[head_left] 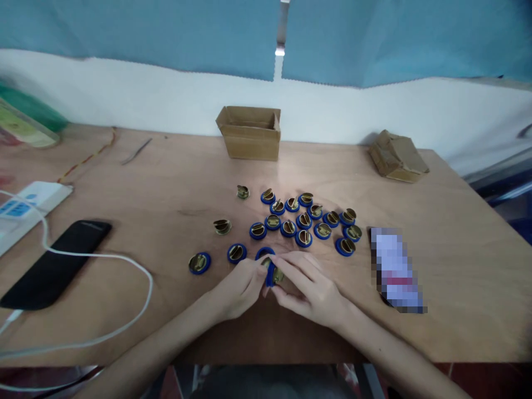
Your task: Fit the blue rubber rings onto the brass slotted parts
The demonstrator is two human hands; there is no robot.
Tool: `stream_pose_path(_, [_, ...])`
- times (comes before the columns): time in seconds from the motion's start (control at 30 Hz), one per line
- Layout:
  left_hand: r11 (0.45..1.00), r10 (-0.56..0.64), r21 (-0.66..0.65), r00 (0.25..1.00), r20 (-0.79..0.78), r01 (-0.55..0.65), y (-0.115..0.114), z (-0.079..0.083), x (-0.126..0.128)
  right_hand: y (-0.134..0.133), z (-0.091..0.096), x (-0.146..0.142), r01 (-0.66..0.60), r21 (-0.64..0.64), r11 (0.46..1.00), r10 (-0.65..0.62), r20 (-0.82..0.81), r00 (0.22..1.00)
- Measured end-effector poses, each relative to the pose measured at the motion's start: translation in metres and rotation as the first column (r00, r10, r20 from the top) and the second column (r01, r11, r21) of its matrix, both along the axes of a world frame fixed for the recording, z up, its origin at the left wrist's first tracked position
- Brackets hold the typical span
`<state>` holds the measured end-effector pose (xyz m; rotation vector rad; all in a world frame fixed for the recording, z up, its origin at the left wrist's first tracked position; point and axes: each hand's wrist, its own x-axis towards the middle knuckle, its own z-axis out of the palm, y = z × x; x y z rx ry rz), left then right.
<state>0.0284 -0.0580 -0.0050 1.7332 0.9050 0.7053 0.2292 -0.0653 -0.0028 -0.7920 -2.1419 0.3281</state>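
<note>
My left hand (pixel 244 285) and my right hand (pixel 313 288) meet near the table's front edge. Pinched between their fingertips is a brass-coloured round fitting with a blue ring (pixel 271 275), partly covered by the fingers. Just beyond them lies another blue ring (pixel 265 252). Ahead and to the right, several similar brass fittings in blue rings (pixel 304 220) form a loose cluster, most with a raised flap. Two more such pieces (pixel 237 252) (pixel 200 262) lie left of my hands. Farther back, two brass fittings (pixel 222 226) (pixel 243 192) show no blue ring.
An open cardboard box (pixel 251 144) stands at the back, and a crumpled carton (pixel 398 157) at the back right. A blurred-out phone (pixel 397 269) lies right. On the left are a black phone (pixel 58 263), a white cable (pixel 145 288) and a power strip (pixel 35 208).
</note>
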Motion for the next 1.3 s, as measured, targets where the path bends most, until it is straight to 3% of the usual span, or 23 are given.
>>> stream_pose_path(0.2, [0.999,-0.004,-0.04,0.997,-0.079,0.001,-0.002,-0.015,-0.002,0.002,-0.005,0.001,-0.005,-0.056,0.998,0.007,0.039,0.999])
stream_pose_path(0.3, [0.998,0.015,-0.066,0.992,-0.122,-0.023,-0.002,-0.015,0.0,0.002,-0.007,0.001,-0.02,-0.073,0.997,0.024,0.053,0.998])
stream_pose_path(0.5, [0.994,0.003,-0.113,0.999,-0.041,-0.007,0.004,-0.003,0.007,0.005,-0.011,0.004,0.029,0.044,0.999,-0.03,0.034,0.999])
stream_pose_path(0.67, [0.982,0.084,-0.171,0.996,0.025,-0.079,0.01,-0.012,0.005,0.01,-0.017,0.01,0.124,0.039,0.991,-0.126,0.046,0.991])
stream_pose_path(0.8, [0.987,0.074,-0.15,0.993,0.092,-0.059,0.012,-0.019,0.005,0.013,-0.021,0.009,0.085,-0.065,0.994,-0.086,-0.017,0.996])
stream_pose_path(0.97, [0.968,0.085,-0.251,0.964,0.253,-0.019,0.015,-0.026,0.006,0.015,-0.022,0.005,0.08,-0.243,0.967,-0.112,-0.123,0.986])
stream_pose_path(1.13, [0.943,0.134,-0.332,0.936,0.325,-0.019,0.019,-0.035,0.008,0.017,-0.02,0.005,0.009,-0.448,0.894,-0.121,-0.223,0.967])
stream_pose_path(1.3, [0.92,0.199,-0.386,0.93,0.308,-0.069,0.019,-0.038,0.01,0.016,-0.024,0.005,-0.069,-0.635,0.769,-0.164,-0.3,0.94])
